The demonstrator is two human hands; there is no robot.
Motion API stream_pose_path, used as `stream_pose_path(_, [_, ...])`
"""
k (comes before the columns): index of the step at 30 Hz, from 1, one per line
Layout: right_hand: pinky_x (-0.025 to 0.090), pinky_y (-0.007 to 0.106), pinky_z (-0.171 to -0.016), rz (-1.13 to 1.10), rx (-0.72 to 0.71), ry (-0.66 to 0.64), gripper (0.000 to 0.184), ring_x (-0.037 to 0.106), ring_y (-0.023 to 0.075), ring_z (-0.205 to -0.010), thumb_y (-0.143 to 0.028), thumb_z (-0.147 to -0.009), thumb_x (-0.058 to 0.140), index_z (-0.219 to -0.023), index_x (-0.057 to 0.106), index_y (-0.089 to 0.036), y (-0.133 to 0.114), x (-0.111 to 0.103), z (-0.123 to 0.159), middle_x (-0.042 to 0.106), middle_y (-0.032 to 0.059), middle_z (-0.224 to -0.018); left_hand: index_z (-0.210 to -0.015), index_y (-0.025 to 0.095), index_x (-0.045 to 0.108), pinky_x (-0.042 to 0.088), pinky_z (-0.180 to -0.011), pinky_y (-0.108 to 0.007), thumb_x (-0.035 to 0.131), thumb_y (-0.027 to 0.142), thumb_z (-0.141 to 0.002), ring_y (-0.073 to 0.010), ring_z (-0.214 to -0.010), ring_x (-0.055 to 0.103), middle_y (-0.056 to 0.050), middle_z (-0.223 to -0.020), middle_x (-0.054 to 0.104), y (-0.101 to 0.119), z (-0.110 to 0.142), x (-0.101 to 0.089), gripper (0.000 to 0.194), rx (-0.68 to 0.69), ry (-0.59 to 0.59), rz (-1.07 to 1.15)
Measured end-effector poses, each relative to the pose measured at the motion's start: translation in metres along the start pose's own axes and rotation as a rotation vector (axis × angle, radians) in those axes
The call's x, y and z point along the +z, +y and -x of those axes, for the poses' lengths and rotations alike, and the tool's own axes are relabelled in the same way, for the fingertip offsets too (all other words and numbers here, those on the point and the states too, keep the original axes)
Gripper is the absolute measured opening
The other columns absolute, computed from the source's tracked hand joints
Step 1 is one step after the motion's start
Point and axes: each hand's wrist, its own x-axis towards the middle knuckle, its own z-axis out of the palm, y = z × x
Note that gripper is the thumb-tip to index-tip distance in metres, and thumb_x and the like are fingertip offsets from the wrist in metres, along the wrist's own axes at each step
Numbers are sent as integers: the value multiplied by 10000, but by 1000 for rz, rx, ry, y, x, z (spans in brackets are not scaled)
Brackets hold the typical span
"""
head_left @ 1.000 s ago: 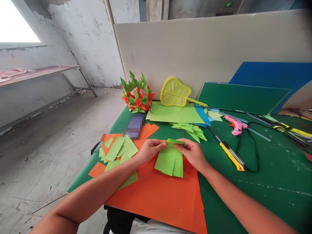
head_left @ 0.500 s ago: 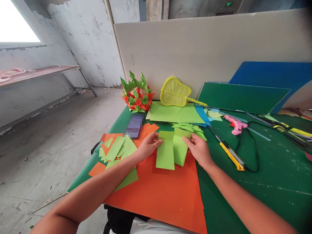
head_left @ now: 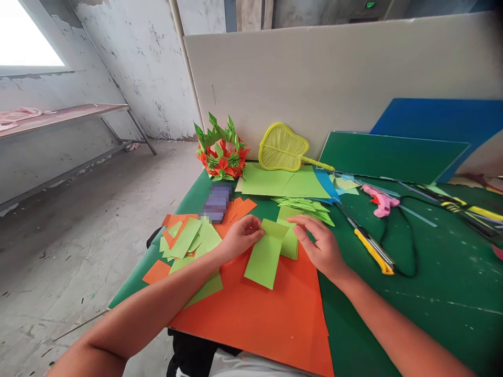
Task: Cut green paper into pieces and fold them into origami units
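My left hand (head_left: 240, 237) pinches the top edge of a light green paper strip (head_left: 266, 255) that lies tilted on the big orange sheet (head_left: 271, 309). My right hand (head_left: 320, 245) rests with fingers on a small stack of light green strips (head_left: 290, 238) just right of that strip. Both hands sit over the orange sheet on the green table (head_left: 424, 272). Folded green paper pieces (head_left: 304, 205) lie just beyond my hands.
Cut green and orange scraps (head_left: 188, 238) lie left of my left hand. A yellow utility knife (head_left: 371, 247), pink glue gun (head_left: 379, 201) and black cable sit to the right. A paper wreath (head_left: 220, 152), yellow fan (head_left: 283, 149) and green sheets (head_left: 283, 183) lie further back.
The strips went from a fanned bunch held up in both hands to lying on the table. One strip is now pulled apart to the left, tilted, by my left hand.
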Motion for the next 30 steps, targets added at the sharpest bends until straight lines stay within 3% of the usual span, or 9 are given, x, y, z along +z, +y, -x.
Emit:
stream_pose_path(4, [510, 328, -699, -348, 232, -164, 366, 618, 221, -785, -507, -945, 429, -898, 667, -233, -4, 8, 3, 666, 59, -843, -835, 165, 516, 446, -639, -228, 705, 387, -742, -96, -689, 541, 2, -822, 560, 2, 3, 5, 306, -20, -45, 90])
stream_pose_path(8, [531, 319, -708, -634, 348, -259, 391, 641, 218, -851, -548, -915, 473, -1088, 641, -240, -5, 12, 2, 688, 69, -989, -800, 162, 514, 451, -617, -231, 719, 391, -722, -99, -668, 546, 12, -767, 549, 8, 8, 10, 317, -64, -61, 96])
stream_pose_path(12, [548, 329, -759, -566, 279, -255, 423, 652, 223, -922, -454, -810, 671, -1191, 640, -271, -5, 16, 4, 685, 61, -1120, -778, 163, 515, 451, -611, -229, 739, 387, -694, -101, -659, 558, 23, -744, 534, 13, 11, 13, 328, -106, -38, 91])
stream_pose_path(15, [562, 366, -765, -447, 220, -256, 280, 668, 235, -911, -395, -871, 594, -1099, 716, -286, -4, 17, 6, 721, 48, -1060, -777, 158, 538, 461, -628, -227, 754, 384, -677, -96, -665, 565, 22, -751, 542, 19, 12, 13, 328, -145, -33, 160])
stream_pose_path(21, [558, 382, -807, -400, 118, -317, 269, 664, 239, -956, -329, -911, 533, -1102, 719, -299, -2, 13, 6, 720, 43, -1063, -791, 150, 579, 489, -680, -269, 769, 355, -653, -119, -692, 596, 5, -778, 575, 27, 13, 11, 312, -202, -70, 284])
stream_pose_path(26, [547, 369, -822, -445, 184, -324, 290, 654, 237, -980, -337, -904, 547, -1153, 686, -280, -1, 18, 8, 705, 45, -1084, -873, 154, 567, 441, -642, -231, 761, 365, -695, -100, -697, 561, 0, -832, 571, 17, 12, 11, 337, -135, -112, 183])
stream_pose_path(30, [547, 306, -639, -514, 280, -281, 291, 653, 188, -734, -371, -873, 597, -1134, 663, -260, -3, 22, 10, 709, 30, -886, -823, 156, 537, 406, -620, -209, 765, 366, -696, -85, -676, 529, 18, -785, 546, 12, 11, 13, 335, -84, -94, 174])
